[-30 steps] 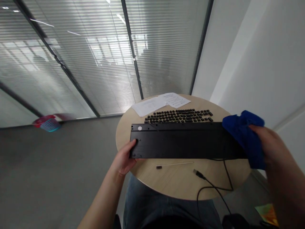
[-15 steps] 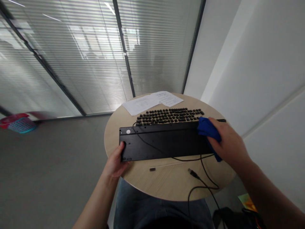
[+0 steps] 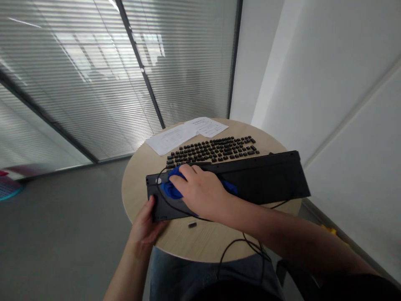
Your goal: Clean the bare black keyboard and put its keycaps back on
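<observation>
A black keyboard [image 3: 269, 177] is held above the round table with its underside facing me. My left hand [image 3: 145, 223] grips its left end, the thumb on the underside and the fingers behind. Near that same end, my right hand [image 3: 203, 190] presses a bunched blue cloth [image 3: 171, 189] against the underside, beside a small round white sticker. The keyboard's black cable [image 3: 175, 209] runs across the underside and passes beneath my right wrist. Behind the keyboard, many loose black keycaps [image 3: 216, 149] lie in rows on the table.
Printed white sheets [image 3: 175, 136] lie at the far side of the round wooden table [image 3: 216, 246]. A small dark piece [image 3: 192, 225] rests near its front edge, with cable loops [image 3: 234, 242] to the right. A basket [image 3: 9, 188] stands on the floor at far left.
My right hand has wiped the blue cloth from the keyboard's right end across to its left end. The keyboard's right end now tilts higher. My view has shifted to the right.
</observation>
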Motion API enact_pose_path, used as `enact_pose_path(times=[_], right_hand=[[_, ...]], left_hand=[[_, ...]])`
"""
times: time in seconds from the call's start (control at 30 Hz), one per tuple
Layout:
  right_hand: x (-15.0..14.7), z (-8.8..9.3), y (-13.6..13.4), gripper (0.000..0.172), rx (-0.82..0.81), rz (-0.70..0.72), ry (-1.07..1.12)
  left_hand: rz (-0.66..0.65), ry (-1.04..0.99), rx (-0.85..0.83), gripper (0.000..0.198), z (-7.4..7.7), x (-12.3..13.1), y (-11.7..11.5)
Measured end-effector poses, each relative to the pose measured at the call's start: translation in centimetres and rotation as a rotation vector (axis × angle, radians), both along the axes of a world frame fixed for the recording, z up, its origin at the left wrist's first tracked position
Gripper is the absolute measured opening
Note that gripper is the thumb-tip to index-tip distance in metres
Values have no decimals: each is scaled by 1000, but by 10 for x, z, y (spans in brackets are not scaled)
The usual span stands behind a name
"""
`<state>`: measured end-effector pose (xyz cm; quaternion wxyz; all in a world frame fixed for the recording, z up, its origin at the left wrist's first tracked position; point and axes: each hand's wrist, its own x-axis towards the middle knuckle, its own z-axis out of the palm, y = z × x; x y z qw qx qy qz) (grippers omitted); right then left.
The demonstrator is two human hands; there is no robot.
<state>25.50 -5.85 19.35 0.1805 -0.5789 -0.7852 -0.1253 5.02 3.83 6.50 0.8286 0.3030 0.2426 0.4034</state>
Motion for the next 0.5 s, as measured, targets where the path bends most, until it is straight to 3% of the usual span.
enact_pose_path(times=[0.1,0.2,0.33,0.5], right_hand=[[10,8,-7,27,-5,-35,-18],[42,12,-26,32,-1,-147,-32],[107,7,-58,48,120,-319,-36],[190,-9,-88,47,303,-587,24]], left_hand=[[-24,-30,-19,46,-4,-5,5],[-9,-61,-45,47,-10,-9,10],[69,-87,-74,47,-11,-9,14],[192,-30,-72,53,-6,-3,10]])
